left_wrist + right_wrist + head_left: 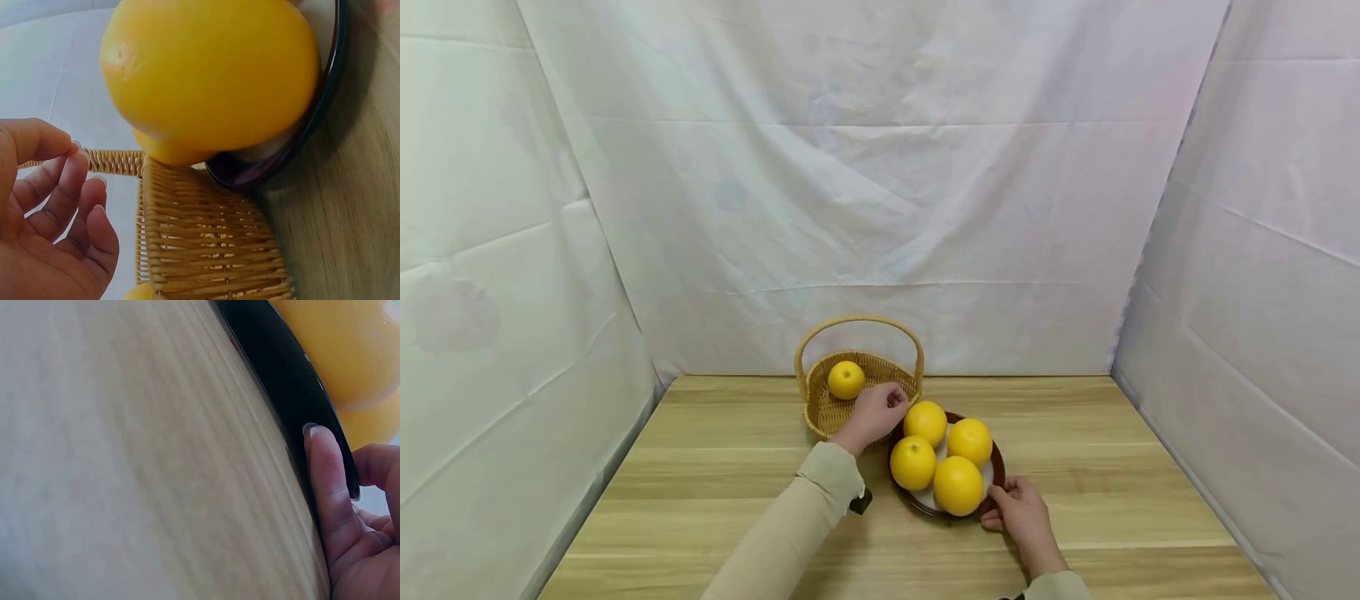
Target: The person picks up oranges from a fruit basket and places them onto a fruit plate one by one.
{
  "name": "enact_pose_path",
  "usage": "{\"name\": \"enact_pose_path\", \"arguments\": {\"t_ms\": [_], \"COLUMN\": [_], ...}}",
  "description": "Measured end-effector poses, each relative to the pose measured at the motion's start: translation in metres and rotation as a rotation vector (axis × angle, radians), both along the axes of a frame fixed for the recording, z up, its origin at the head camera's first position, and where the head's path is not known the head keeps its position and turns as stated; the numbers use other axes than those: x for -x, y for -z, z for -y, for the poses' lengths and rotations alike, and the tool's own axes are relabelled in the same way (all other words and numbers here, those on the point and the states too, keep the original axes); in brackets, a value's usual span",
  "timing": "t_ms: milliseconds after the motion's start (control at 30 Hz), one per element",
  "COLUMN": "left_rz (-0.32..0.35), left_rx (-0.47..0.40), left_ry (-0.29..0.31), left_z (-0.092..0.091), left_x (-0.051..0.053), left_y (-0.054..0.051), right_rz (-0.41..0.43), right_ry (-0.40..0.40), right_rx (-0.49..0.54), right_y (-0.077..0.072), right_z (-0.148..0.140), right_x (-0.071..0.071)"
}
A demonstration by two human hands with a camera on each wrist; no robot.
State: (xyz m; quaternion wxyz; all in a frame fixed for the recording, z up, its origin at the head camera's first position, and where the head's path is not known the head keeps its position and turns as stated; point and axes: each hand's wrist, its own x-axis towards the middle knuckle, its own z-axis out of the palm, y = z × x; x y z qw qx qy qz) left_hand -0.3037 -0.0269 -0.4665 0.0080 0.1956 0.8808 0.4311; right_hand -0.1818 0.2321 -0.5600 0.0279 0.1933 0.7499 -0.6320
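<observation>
A dark-rimmed plate (998, 460) with a white inside holds several oranges (958, 486). My right hand (1024, 517) grips the plate's near right rim between thumb and fingers; the right wrist view shows the thumb (327, 465) against the dark outer side. Over the right part of the wicker basket (820, 421) is my left hand (878, 412), beside the plate's oranges. Its fingers (56, 203) are loosely curled, the thumb meeting a fingertip, and hold nothing. One orange (846, 380) lies inside the basket.
An arched handle (859, 318) rises over the basket, which stands against the plate's far left side. White cloth walls (880, 208) enclose the wooden table (737, 483) at the back and both sides.
</observation>
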Motion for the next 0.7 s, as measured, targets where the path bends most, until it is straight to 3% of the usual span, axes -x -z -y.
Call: {"name": "enact_pose_path", "arguments": {"t_ms": [400, 700], "left_rz": [0.033, 0.048], "left_rx": [0.006, 0.021], "left_ry": [-0.039, -0.154], "left_z": [0.014, 0.037], "left_x": [0.007, 0.021], "left_y": [-0.008, -0.004], "right_rz": [-0.010, -0.011], "right_ry": [-0.004, -0.002], "right_rx": [-0.005, 0.001], "right_y": [-0.002, 0.001], "right_z": [-0.002, -0.001], "right_x": [0.000, 0.000]}}
